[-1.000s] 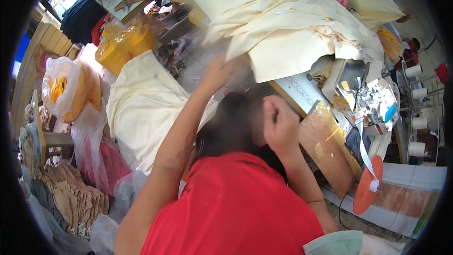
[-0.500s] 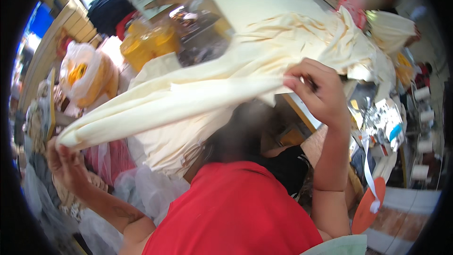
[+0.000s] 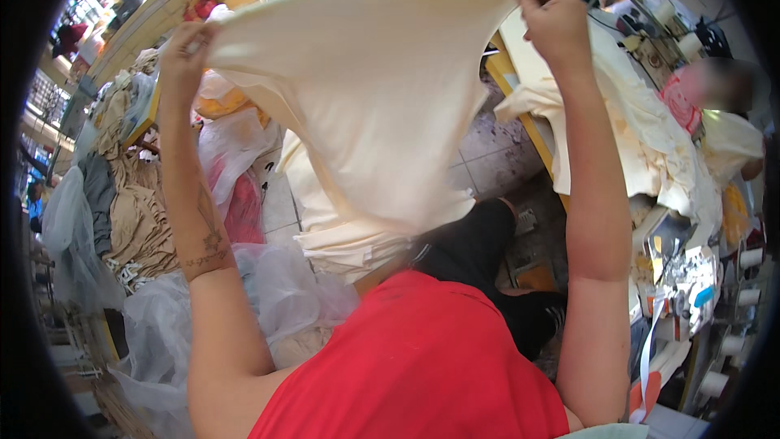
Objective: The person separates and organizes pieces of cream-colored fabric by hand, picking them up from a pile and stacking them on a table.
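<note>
A cream piece of fabric [image 3: 366,73] hangs spread out in front of me, its lower part blurred by motion. At the upper left, my left hand [image 3: 185,53] is closed on one top corner. My right hand [image 3: 556,24] pinches the other top corner, a little higher. The top edge is drawn taut between them, while the rest drapes down and swings loose. Under its lower edge lies a stack of similar cream fabric pieces [image 3: 349,248], partly hidden by the hanging cloth.
On the right, a table [image 3: 561,179] bears more crumpled cream cloth [image 3: 609,134]. Past it stand a sewing machine [image 3: 674,260] and thread cones [image 3: 715,384]. To the left are a beige cloth heap [image 3: 142,211] and clear plastic bags [image 3: 154,341]. Another person [image 3: 715,97] is at the far right.
Both hands have risen and moved farther out, the left one most. The fabric, earlier a narrow slanting band, now hangs open as a wide sheet. My view has also shifted.
</note>
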A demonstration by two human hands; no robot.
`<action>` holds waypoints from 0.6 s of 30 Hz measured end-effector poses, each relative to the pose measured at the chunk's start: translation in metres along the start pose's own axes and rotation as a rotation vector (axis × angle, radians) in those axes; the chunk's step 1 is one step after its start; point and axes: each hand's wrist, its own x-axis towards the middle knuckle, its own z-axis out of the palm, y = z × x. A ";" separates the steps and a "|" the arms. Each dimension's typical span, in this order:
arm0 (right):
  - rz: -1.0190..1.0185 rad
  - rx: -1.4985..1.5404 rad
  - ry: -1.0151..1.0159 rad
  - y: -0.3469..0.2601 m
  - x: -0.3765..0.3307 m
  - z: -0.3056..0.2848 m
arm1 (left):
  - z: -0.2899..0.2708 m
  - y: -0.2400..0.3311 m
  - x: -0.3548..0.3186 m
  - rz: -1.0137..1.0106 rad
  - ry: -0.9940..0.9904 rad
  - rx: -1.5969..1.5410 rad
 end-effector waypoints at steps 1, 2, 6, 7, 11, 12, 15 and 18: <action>-0.118 0.146 0.101 -0.010 0.008 -0.002 | -0.024 0.014 0.010 0.036 0.172 0.007; -0.126 0.201 0.136 -0.023 0.007 -0.006 | -0.042 0.019 0.009 -0.076 0.240 -0.037; 0.098 0.447 0.068 -0.062 -0.037 -0.013 | -0.101 0.051 -0.056 -0.121 0.197 -0.194; 0.140 0.488 0.003 -0.053 -0.053 -0.012 | -0.104 0.047 -0.080 -0.133 0.139 -0.218; 0.548 0.387 -0.204 -0.028 -0.140 0.003 | -0.063 0.053 -0.178 -0.473 -0.338 -0.478; 0.481 0.272 -0.244 -0.004 -0.171 0.013 | -0.042 0.047 -0.201 -0.440 -0.403 -0.426; 0.215 0.097 -0.349 0.052 -0.257 0.044 | 0.026 0.017 -0.287 -0.599 -0.654 -0.308; 0.142 -0.139 -0.491 0.084 -0.316 0.056 | 0.097 0.015 -0.351 -0.462 -0.857 -0.317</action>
